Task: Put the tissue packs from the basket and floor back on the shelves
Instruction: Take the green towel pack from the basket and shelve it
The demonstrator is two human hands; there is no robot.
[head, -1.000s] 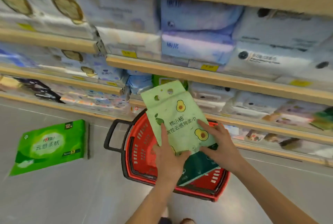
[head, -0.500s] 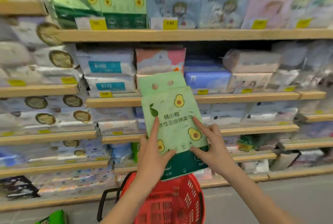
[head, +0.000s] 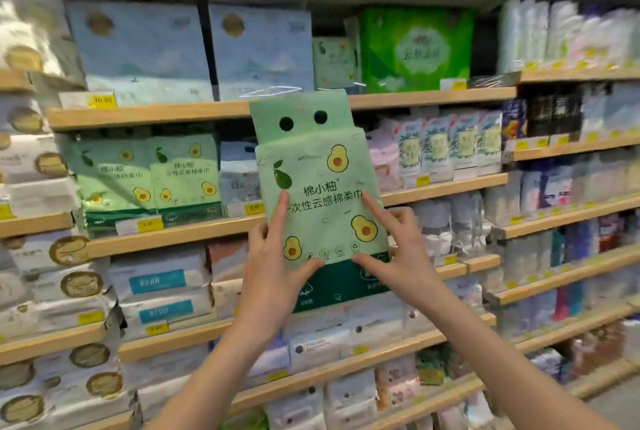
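Light green soft plastic tissue pack with avocado print (head: 320,194) held upright in front of the wooden shelves (head: 194,111), centre of view. Left hand (head: 273,277) and right hand (head: 398,256) both pinch its lower half, thumbs on the dark green bottom band, fingers (head: 283,208) spread flat on the face. Likely light, squashy, film a bit slippery; gripping low on both sides suits it. Two matching avocado packs (head: 152,177) stand on the shelf to the left. Basket not in view.

Shelf packs (head: 571,31) at right blurred, price tags (head: 150,223) unreadable, forearms cut off below
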